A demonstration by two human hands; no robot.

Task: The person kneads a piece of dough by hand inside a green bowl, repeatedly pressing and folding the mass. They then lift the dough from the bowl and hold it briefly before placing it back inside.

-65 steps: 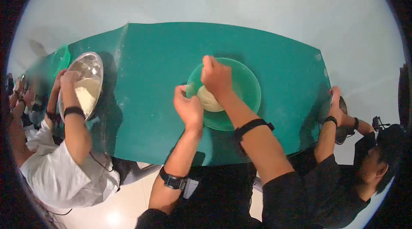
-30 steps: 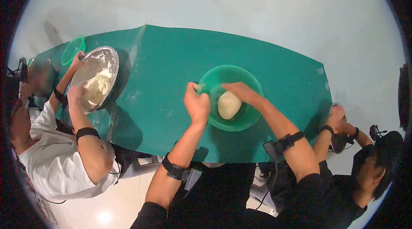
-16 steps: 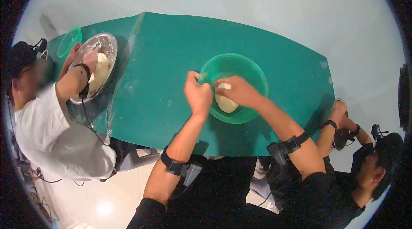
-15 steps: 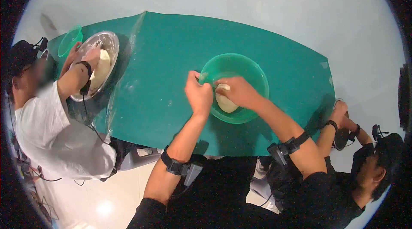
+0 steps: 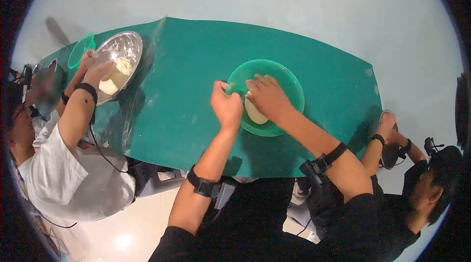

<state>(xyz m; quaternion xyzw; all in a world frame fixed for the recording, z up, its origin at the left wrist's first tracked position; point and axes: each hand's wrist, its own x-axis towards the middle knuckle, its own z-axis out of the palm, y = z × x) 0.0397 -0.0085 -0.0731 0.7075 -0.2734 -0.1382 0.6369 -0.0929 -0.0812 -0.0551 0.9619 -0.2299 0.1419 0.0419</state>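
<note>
A green plastic bowl (image 5: 290,96) stands on the green table in front of me. My left hand (image 5: 227,107) is closed on its left rim, with the thumb on top. Inside the bowl lies a smooth, pale lump of dough (image 5: 254,113), partly covered from above. My right hand (image 5: 270,99) rests over the dough's upper right side, its fingers stretched out and somewhat apart. The fingertips reach past the far end of the dough.
On the left, a person in a white shirt works dough (image 5: 117,76) in a metal bowl (image 5: 135,46), with a green basin (image 5: 78,55) beyond it. To my right, another person's hands (image 5: 387,127) are at a dark container (image 5: 391,156). The green table (image 5: 186,65) extends between us.
My right hand's fingers have straightened and moved forward over the dough, covering more of it. My left hand still grips the rim. The person on the left has tilted and shifted the metal bowl.
</note>
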